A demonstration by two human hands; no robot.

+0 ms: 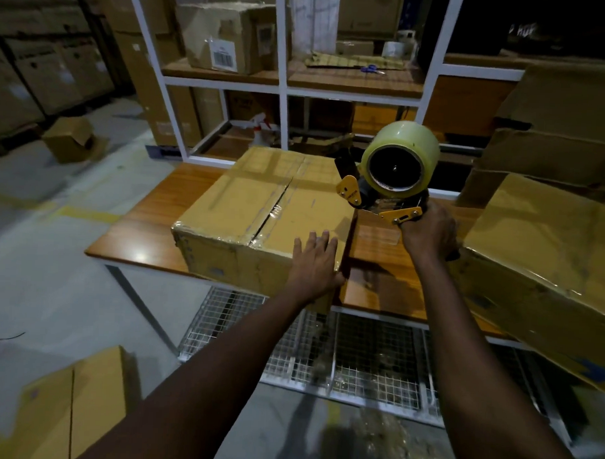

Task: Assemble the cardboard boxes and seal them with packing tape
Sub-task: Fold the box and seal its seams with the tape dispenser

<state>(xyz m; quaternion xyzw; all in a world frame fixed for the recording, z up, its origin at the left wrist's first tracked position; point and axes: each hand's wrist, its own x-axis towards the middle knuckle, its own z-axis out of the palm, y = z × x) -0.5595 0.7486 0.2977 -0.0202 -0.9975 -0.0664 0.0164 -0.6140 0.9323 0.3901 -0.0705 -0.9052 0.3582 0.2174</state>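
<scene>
A white-framed shelving rack [282, 88] fills the background, its wooden shelves loaded with cartons. In front of it stands the wooden table [150, 224], with a wire mesh shelf [358, 361] beneath its top. On the table, left of centre, sits the cardboard box [247, 206], its near side overhanging the table's front edge. Its top flaps are folded down and meet at a centre seam, where glossy tape shows at the near end and wraps over the edge. A second box [540, 244], wrapped in shiny film, lies tilted at the right end of the table, and a third box [82, 393] shows blurred at the lower left. A small open carton [71, 139] lies on the floor, well apart to the left. The tape dispenser [391, 194], with yellow metal parts, is held upright above the table just beside the cardboard box's right edge. Its pale yellow-green roll of tape [399, 157] faces the camera. The right hand [428, 233] is wrapped round the dispenser's handle from below, fingers curled tight. The left hand [315, 264] lies flat on top of the cardboard box at its near right corner, fingers straight and spread, thumb hooked over the corner. A pair of blue-handled scissors [372, 69] lies on an upper shelf of the rack.
</scene>
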